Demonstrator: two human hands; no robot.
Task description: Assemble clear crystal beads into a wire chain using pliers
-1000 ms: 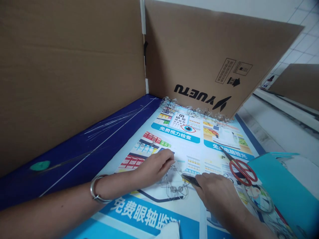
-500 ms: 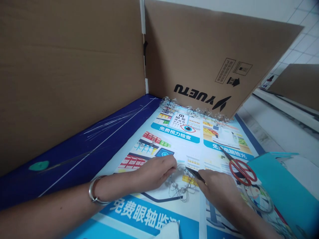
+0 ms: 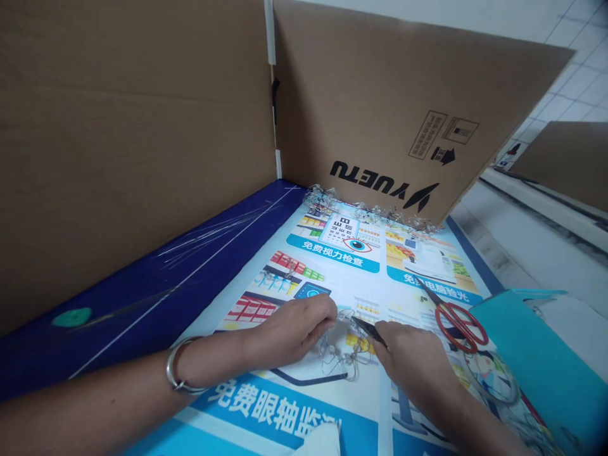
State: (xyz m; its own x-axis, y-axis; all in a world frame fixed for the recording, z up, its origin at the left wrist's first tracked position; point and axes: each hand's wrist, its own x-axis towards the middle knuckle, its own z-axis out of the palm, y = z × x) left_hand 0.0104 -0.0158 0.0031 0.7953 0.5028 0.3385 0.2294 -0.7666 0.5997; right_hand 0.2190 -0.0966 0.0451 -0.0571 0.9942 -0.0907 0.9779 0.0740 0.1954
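Beaded wire loop (image 3: 349,359) is held between the two hands, over the printed poster (image 3: 361,411); whether its lower edge is resting on the sheet cannot be told. Its upper left side is gripped by the left hand (image 3: 304,329), whose fingers are curled closed, the exact pinch being hidden behind the knuckles. A pair of dark-tipped pliers (image 3: 368,330) is clasped in the closed right hand (image 3: 408,354), and its tips are brought to the loop's upper right; how far they are parted cannot be made out. The thin wire could, it is judged, be kinked or snapped if it is twisted too hard by the pliers, and the loop could be let slip if either hold is slackened. One loop, one pair of pliers and one silver bangle (image 3: 171,367), worn on the left wrist, are counted; the beads are too small to be numbered. To the right, one pair of red-handled scissors (image 3: 441,308), one ring-shaped coil (image 3: 515,392) and one turquoise folder (image 3: 541,342) are laid. Beyond, a tangled row of wire and beads (image 3: 380,216), too dense to be counted, is lined along the farther of two upright cardboard panels (image 3: 389,95)
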